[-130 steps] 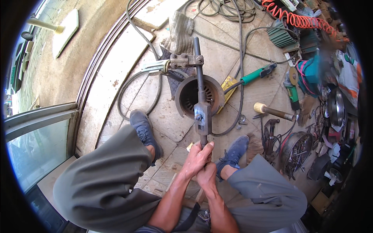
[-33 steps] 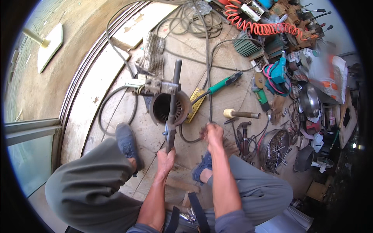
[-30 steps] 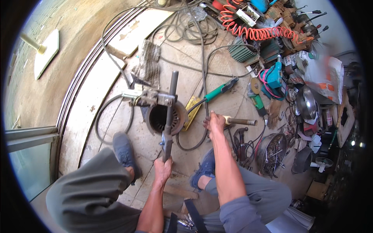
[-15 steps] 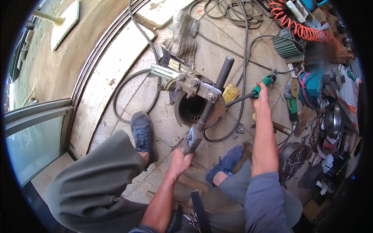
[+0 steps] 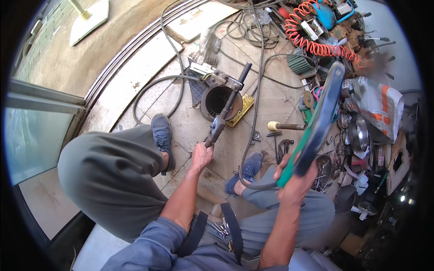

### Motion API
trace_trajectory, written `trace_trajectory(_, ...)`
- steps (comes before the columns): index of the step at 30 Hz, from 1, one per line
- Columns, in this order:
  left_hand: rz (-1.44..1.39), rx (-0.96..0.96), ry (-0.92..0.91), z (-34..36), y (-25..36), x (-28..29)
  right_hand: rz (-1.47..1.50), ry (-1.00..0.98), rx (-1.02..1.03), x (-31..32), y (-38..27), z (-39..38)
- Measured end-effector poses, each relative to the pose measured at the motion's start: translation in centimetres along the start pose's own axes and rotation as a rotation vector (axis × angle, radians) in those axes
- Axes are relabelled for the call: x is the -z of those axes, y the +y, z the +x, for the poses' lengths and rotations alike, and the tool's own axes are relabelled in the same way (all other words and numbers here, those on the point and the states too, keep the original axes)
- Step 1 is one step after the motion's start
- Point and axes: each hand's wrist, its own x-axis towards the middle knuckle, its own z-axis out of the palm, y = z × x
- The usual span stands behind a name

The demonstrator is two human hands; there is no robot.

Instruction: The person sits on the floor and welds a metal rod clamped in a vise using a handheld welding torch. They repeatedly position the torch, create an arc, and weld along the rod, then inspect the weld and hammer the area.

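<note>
My left hand (image 5: 201, 156) is closed around the near end of a dark metal bar (image 5: 231, 100). The bar slants up and away, with a block fixed along it, and crosses a short, wide metal pipe (image 5: 209, 103) whose open mouth faces me. Bolted brackets (image 5: 204, 70) meet the bar at the pipe's far side. In my right hand (image 5: 296, 178), raised close to me, is a corded green tool (image 5: 294, 158) with a long, dark, round-ended arm. Its exact kind is unclear. A cable leaves its lower end beside my right shoe.
A yellow metal piece (image 5: 242, 110) lies beside the pipe. Right of it are a wooden-ended rod (image 5: 285, 126), a hammer (image 5: 275, 142) and a green grinder (image 5: 308, 106). Cables (image 5: 260, 90) loop over the tiles. Crowded tools, a coiled orange hose (image 5: 312, 45) and a sack (image 5: 382, 106) fill the right.
My right hand has drawn the green tool back from the far right and lifted it nearer to me. The view has shifted; my left hand still grips the bar.
</note>
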Motion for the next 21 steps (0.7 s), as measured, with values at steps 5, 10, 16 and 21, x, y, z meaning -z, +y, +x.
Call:
trace_trajectory(5,0.091,0.035,-0.041,-1.9,1.8,1.6,-0.428,-0.115,0.083,-2.3,3.1,-5.2)
trace_trajectory(10,0.069,0.059,-0.067,-1.8,1.5,2.4,-0.592,-0.131,-0.132,-3.4,8.8,-7.0)
trace_trajectory(16,0.087,-0.012,0.023,-1.4,0.4,1.0,-0.785,-0.153,-0.157,-2.4,12.5,-6.9)
trace_trajectory(21,0.081,0.017,0.011,-1.2,-0.2,0.9,-0.858,-0.150,-0.175,-3.9,12.6,-6.3)
